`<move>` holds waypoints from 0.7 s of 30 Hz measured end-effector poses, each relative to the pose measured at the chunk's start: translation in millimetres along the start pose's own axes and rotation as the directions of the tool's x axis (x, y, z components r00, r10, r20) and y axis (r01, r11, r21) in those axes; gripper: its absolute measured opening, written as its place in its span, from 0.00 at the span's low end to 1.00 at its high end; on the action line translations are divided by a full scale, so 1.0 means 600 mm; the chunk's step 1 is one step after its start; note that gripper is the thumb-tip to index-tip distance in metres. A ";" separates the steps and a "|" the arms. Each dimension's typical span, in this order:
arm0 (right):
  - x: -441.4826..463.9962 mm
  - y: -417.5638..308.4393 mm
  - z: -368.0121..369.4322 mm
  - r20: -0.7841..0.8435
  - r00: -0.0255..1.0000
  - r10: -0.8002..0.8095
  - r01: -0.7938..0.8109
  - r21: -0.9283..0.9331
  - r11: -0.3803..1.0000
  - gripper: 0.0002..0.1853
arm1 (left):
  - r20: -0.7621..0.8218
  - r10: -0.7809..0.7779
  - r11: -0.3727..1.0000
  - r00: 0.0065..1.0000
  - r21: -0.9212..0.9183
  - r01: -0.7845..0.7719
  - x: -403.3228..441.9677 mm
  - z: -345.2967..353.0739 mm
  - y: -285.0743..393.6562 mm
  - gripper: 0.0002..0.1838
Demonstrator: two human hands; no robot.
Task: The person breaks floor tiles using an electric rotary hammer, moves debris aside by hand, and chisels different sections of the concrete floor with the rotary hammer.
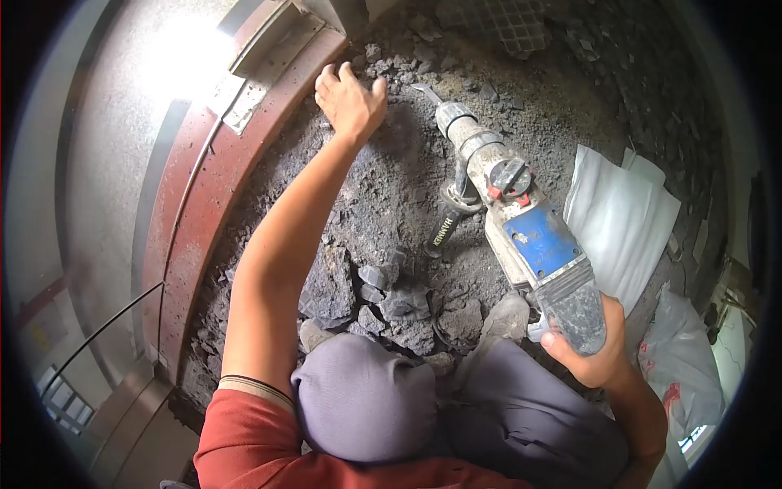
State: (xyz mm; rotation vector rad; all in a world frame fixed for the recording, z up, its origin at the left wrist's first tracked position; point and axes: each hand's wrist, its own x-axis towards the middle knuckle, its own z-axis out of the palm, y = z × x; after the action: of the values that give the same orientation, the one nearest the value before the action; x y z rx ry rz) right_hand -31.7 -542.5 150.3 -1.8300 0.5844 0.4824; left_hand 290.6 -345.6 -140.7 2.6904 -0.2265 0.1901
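Note:
My right hand (601,346) is wrapped round the rear handle of a dusty rotary hammer (541,241) with a blue panel. The tool slants forward and left, its chisel bit (427,94) resting at the broken grey rubble. A black side handle (444,231) marked HAMMER sticks out to its left. My left hand (352,99) is stretched far forward beside the red wall base, fingers apart, over loose stone chips (391,63). Nothing shows in it, though part of the palm side is hidden.
Large broken chunks (383,295) lie in front of my knees. White sheeting (612,224) and a clear plastic bag (680,354) lie at the right. A red skirting (181,236) with a thin cable runs along the left wall. A patterned tile piece (507,24) lies at the back.

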 end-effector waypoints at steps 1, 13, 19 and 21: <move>0.000 0.000 -0.001 0.022 1.000 0.004 -0.004 -0.007 1.000 0.20 | 0.006 -0.116 0.993 0.993 -0.027 0.116 0.010 0.000 0.017 0.39; -0.010 -0.044 -0.016 -0.054 0.998 0.036 -0.029 0.129 0.991 0.22 | 0.592 -0.031 0.654 0.805 -0.597 0.465 -0.203 -0.087 0.089 0.37; -0.037 -0.153 -0.023 -0.130 0.991 -0.015 -0.008 -0.175 0.985 0.24 | 0.874 0.191 -0.012 0.448 -0.454 0.891 -0.249 -0.169 0.170 0.44; -0.054 -0.166 -0.008 -0.212 0.976 0.044 -0.086 -0.190 0.978 0.23 | 0.790 0.182 -0.127 0.585 -0.571 0.811 -0.244 -0.179 0.179 0.39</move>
State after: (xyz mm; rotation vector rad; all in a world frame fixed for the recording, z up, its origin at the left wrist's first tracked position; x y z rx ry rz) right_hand 3.0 -514.3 245.0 -2.0722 0.7627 0.4080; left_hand 117.0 -376.6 -25.4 0.9431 0.2250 -0.9193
